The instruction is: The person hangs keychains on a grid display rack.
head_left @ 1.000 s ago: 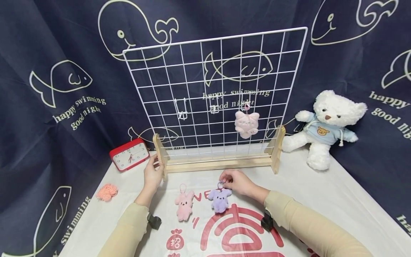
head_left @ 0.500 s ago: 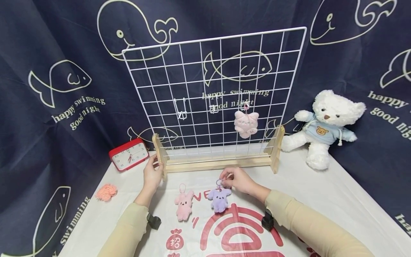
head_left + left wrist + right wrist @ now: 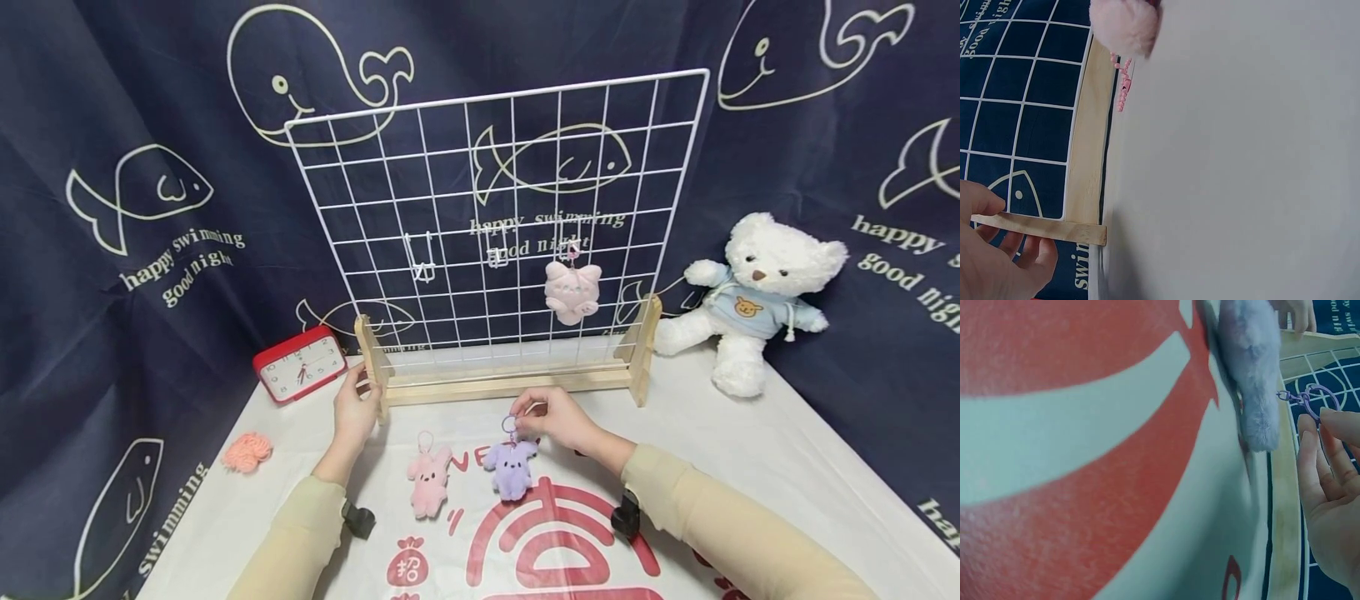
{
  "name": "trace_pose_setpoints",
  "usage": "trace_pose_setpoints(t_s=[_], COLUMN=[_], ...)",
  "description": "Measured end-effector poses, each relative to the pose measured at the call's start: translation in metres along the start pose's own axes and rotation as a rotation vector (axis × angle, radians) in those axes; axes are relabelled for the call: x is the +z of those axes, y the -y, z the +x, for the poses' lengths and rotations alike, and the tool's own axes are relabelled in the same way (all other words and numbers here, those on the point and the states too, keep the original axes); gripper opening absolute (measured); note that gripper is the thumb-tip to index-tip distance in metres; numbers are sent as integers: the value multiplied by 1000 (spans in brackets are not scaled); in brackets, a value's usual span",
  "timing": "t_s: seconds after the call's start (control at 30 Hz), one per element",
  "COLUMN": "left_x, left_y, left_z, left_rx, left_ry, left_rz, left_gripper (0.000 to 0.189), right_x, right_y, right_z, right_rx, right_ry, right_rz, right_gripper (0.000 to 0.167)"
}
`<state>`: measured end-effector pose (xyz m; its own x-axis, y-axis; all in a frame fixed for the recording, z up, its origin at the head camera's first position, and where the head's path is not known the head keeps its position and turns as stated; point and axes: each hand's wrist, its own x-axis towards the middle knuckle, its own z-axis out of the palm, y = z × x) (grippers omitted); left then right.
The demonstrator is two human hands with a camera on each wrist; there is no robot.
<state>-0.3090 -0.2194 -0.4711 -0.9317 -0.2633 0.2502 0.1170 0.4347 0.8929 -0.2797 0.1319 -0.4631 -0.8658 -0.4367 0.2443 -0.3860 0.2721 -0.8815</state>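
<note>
My right hand (image 3: 553, 422) pinches the purple key ring (image 3: 1324, 400) of a purple plush keychain (image 3: 512, 472) between thumb and fingertip. In the right wrist view the ring stands up off the cloth, and the plush's fur (image 3: 1254, 375) is seen from the side. My left hand (image 3: 356, 408) grips the left wooden foot (image 3: 1054, 229) of a white wire grid rack (image 3: 491, 187), thumb on one side and fingers on the other. A pink plush keychain (image 3: 430, 483) lies between the hands, its loop pointing at the rack. Another pink plush, cat-eared (image 3: 572, 292), hangs from the grid's right hook.
A white hook (image 3: 423, 268) at the left and another hook (image 3: 498, 255) in the middle bear nothing. A red clock (image 3: 302, 365) and coral yarn (image 3: 247, 452) are at the left. A white teddy bear (image 3: 757, 304) sits at the right. Dark patterned cloth hangs behind.
The purple ring has turned a little in my right fingers and now shows as a fuller loop. The left hand keeps its grip on the foot. The head view has shifted slightly.
</note>
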Motion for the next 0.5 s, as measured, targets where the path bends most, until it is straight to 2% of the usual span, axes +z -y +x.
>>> trace_pose_setpoints(t_s=[0.13, 0.5], left_x=[0, 0], left_y=[1, 1], left_z=[0, 0], left_rx=[-8, -2], left_ry=[-1, -13], left_rz=[8, 18], left_gripper=[51, 50], right_x=[-2, -8], right_y=[-2, 17], right_z=[1, 7], right_rx=[-23, -47], right_ry=[-8, -32], right_rz=[-18, -11], right_gripper=[11, 10])
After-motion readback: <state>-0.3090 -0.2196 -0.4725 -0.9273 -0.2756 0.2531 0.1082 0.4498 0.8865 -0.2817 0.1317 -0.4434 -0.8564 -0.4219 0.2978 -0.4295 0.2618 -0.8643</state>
